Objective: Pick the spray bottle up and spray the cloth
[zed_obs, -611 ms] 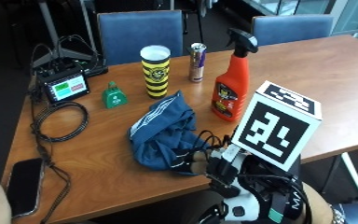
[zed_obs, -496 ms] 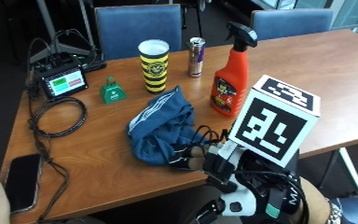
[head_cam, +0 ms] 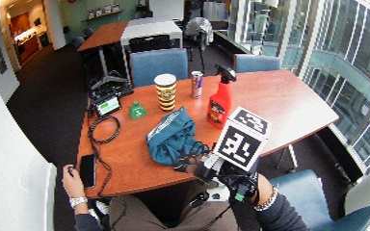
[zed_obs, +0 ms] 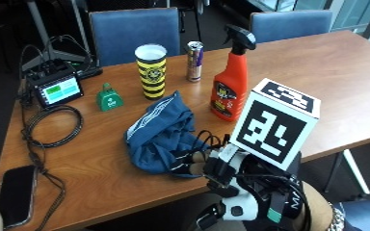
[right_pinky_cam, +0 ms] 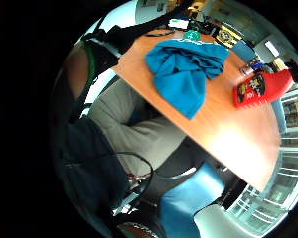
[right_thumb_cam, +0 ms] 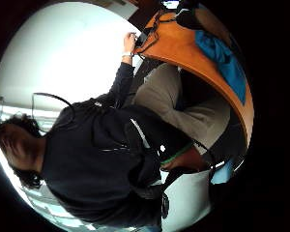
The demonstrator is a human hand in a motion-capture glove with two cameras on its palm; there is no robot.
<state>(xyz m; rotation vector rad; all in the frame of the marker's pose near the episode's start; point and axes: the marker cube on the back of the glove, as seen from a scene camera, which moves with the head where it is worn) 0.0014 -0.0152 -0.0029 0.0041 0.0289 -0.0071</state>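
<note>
The gloved right hand (zed_obs: 194, 163) hovers at the table's near edge, fingers loosely curled and holding nothing, the cloth (zed_obs: 163, 132) just ahead, the spray bottle (zed_obs: 233, 79) upright beyond, ready to be grasped.

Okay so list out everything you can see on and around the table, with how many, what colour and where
spray bottle: one, orange with black trigger head, upright on the table right of centre
cloth: one, blue, crumpled near the table's near edge, left of the bottle
tumbler: one, yellow and black, upright behind the cloth
drink can: one, silver and blue, between tumbler and bottle
small green object: one, left of the tumbler
monitor: one, black with green screen, far left
cable: black, coiled in front of the monitor
phone: one, black, near left corner
chairs: two, blue, behind the table
table: one, brown wood
right hand: black glove, at the near edge by the cloth, holding nothing
</note>
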